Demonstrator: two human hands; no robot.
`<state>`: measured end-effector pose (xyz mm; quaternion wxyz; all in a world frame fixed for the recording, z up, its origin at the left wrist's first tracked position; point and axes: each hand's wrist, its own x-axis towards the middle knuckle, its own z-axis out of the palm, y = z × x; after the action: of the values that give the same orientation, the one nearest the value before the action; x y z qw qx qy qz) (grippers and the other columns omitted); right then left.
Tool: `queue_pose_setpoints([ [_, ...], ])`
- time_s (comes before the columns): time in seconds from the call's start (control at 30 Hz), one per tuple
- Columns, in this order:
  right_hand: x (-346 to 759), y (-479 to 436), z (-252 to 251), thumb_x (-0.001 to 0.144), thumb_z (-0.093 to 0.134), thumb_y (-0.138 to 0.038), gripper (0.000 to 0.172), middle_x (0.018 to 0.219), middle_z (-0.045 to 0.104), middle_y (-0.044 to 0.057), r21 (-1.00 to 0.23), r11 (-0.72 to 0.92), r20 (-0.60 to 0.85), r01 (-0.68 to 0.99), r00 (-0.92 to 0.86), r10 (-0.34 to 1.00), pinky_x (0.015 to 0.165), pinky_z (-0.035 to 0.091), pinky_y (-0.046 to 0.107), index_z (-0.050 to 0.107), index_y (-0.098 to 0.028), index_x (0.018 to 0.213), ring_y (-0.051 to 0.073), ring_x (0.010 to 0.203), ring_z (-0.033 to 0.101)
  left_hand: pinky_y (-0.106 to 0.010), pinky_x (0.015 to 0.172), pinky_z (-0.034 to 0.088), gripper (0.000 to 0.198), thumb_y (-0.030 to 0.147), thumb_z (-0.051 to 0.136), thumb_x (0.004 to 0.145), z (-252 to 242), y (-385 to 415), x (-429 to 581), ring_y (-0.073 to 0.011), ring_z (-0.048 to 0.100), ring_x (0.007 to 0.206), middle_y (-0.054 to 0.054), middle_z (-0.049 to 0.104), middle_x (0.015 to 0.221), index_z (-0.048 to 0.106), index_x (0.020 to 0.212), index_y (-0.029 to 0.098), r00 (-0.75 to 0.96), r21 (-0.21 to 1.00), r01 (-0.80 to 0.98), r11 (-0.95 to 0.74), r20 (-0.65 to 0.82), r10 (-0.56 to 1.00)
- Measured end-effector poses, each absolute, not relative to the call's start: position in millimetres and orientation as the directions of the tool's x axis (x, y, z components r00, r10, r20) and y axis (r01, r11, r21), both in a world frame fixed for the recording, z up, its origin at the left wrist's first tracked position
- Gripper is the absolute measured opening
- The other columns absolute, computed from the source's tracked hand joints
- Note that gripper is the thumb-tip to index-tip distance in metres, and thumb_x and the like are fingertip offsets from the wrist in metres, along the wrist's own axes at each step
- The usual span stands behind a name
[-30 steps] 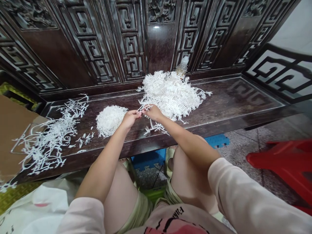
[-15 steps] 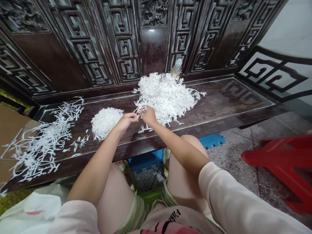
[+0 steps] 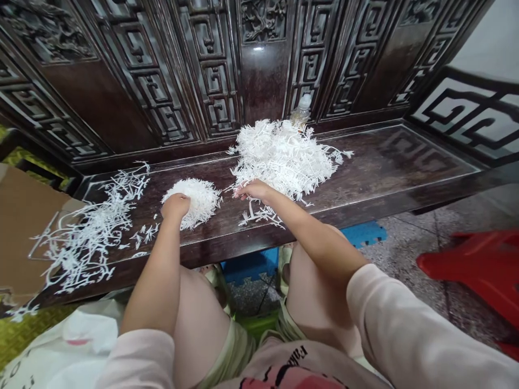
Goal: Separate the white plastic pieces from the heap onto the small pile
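Note:
My left hand (image 3: pixel 175 206) is at the left side of a small round pile of fine white pieces (image 3: pixel 200 200), its fingers curled; what they hold, if anything, is hidden. My right hand (image 3: pixel 253 190) reaches to the near left edge of a larger heap of white branched plastic pieces (image 3: pixel 286 156). Its fingers are stretched forward and slightly apart, with no piece clearly held. Just below that hand, a few thin white branched strips (image 3: pixel 263 213) lie near the bench's front edge.
A tangle of thin white stems (image 3: pixel 93 227) covers the left end of the dark wooden bench (image 3: pixel 381 178), beside a cardboard box (image 3: pixel 28 232). Behind the heap stands a clear bottle (image 3: pixel 302 111) against the carved back. A red plastic stool (image 3: pixel 478 265) is on the floor at right.
My hands were together between the two piles; they have parted. The left has moved left to the small pile, and the right has opened near the heap. More strips show below it.

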<state>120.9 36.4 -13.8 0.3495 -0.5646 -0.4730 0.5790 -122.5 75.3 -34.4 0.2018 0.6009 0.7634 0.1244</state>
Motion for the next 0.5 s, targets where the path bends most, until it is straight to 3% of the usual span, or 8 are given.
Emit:
queue_pose_setpoints([
  [0.2,120,37,-19,0.058,0.067,-0.017,0.010,0.060,0.063,0.003,-0.931,-0.320,-0.338,0.178,-0.083,0.938,0.053,0.038,0.020,0.063,-0.009,0.062,0.008,0.051,0.051,-0.042,0.073,0.031,0.046,0.033,0.053,0.065,-34,73,-122,-0.0299,0.050,0.086,-0.013,0.056,0.091,0.046,0.107,0.016,-0.275,0.389,0.869,0.305,-0.133,0.952],
  [0.3,122,36,-18,0.058,0.069,-0.020,0.014,0.057,0.061,0.003,-0.916,-0.327,-0.346,0.233,-0.044,0.937,0.055,0.038,0.020,0.063,-0.008,0.063,0.007,0.051,0.050,-0.038,0.071,0.033,0.047,0.034,0.048,0.069,-27,74,-105,-0.0266,0.052,0.082,-0.012,0.057,0.091,0.041,0.112,0.016,-0.251,0.421,0.866,0.269,-0.100,0.963],
  [0.37,122,37,-17,0.058,0.070,-0.022,0.017,0.055,0.060,0.003,-0.905,-0.335,-0.352,0.263,-0.021,0.936,0.056,0.038,0.020,0.062,-0.008,0.063,0.007,0.052,0.050,-0.032,0.067,0.035,0.038,0.035,0.048,0.070,-25,71,-90,-0.0212,0.053,0.074,-0.007,0.058,0.083,0.048,0.104,0.019,-0.133,0.480,0.858,0.182,-0.134,0.982],
  [0.5,121,40,-22,0.060,0.068,-0.022,0.016,0.057,0.060,0.002,-0.919,-0.323,-0.335,0.226,-0.017,0.942,0.053,0.037,0.019,0.061,-0.008,0.066,0.007,0.053,0.050,-0.026,0.060,0.036,0.027,0.036,0.057,0.063,-29,56,-56,-0.0146,0.051,0.061,-0.002,0.056,0.069,0.059,0.084,0.018,0.298,0.712,0.702,-0.018,-0.270,0.916],
])
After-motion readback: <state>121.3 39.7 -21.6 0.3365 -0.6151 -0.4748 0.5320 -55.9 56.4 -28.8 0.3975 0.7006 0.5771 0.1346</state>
